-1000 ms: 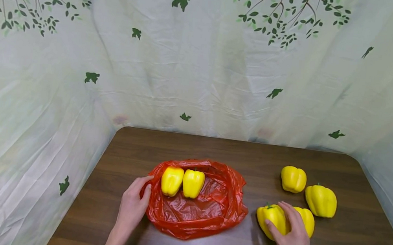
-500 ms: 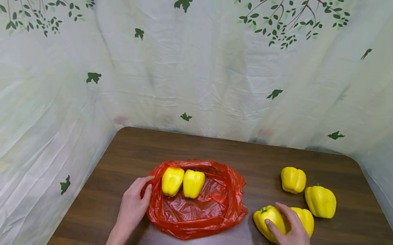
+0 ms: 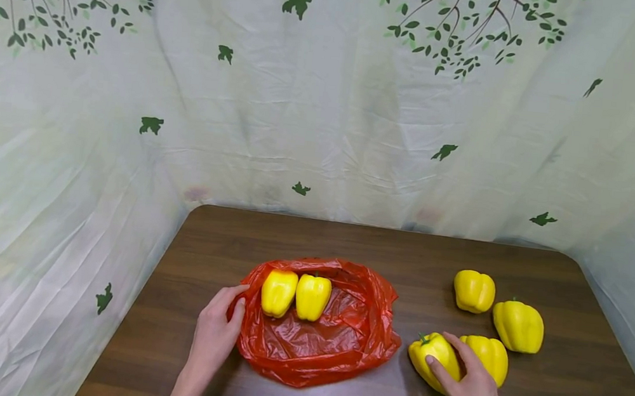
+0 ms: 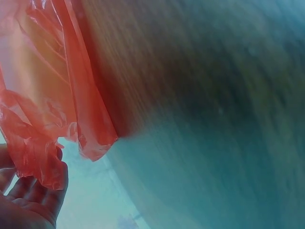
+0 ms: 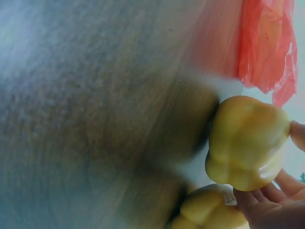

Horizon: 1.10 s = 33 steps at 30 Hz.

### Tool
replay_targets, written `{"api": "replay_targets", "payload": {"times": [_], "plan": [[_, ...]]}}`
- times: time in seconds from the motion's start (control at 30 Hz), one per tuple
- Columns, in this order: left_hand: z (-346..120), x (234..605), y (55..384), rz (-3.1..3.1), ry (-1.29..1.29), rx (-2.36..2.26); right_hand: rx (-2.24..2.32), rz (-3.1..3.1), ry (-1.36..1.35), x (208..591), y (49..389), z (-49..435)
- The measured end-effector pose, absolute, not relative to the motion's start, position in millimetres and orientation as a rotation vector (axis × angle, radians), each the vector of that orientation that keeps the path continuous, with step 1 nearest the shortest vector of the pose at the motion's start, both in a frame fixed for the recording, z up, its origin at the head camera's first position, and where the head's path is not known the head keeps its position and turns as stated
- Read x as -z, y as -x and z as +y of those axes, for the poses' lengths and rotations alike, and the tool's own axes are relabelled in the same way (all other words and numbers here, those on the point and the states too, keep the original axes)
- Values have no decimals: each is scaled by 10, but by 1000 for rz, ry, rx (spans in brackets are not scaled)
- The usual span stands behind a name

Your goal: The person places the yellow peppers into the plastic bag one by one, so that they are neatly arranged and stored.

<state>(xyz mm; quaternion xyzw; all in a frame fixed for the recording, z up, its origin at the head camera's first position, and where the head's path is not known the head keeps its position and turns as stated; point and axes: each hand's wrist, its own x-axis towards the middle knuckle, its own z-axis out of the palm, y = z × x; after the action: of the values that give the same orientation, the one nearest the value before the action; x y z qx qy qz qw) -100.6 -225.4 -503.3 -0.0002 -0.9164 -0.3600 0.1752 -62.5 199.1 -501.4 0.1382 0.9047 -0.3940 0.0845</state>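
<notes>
Left hand: From my head feed, the left hand (image 3: pixel 214 331) is at the near-left side of the red plastic bag (image 3: pixel 337 346), and my left wrist feed shows its thumb and fingers pinching the bag's crumpled edge.
Right hand: I have the right hand (image 3: pixel 471 391) clamped on the gripped bell pepper (image 3: pixel 436 348), thumb on one side and fingers on the other.
Between hands: They are well apart, with the mouth of the bag between them.
Gripped pepper: It is yellow, tilted, its green stem turned towards the far left, just beside the bag's right side. I cannot tell whether it touches the tabletop.
Bag: It lies open, mouth up, on the brown wood-grain tabletop (image 3: pixel 393 247), its rim wrinkled.
Inside the bag: I see the left bagged pepper (image 3: pixel 278 294) and the right bagged pepper (image 3: pixel 313 298), both yellow, side by side at the far left.
Loose peppers: On my right, the near pepper (image 3: pixel 488 356) lies close beside the right hand, the outer pepper (image 3: pixel 518 326) sits beyond it, and the far pepper (image 3: pixel 474 291) is farthest back.
Backdrop: A pale curtain (image 3: pixel 349 112) printed with leafy branches and scattered green leaves hangs behind the tabletop.
</notes>
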Motion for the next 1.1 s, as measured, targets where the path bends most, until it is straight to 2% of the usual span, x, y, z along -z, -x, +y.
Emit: {"api": "replay_targets", "payload": {"times": [1.1], "plan": [[-2279, 5043, 1032, -2582, 9, 997, 1223, 2509, -298, 5032, 602, 1973]]}}
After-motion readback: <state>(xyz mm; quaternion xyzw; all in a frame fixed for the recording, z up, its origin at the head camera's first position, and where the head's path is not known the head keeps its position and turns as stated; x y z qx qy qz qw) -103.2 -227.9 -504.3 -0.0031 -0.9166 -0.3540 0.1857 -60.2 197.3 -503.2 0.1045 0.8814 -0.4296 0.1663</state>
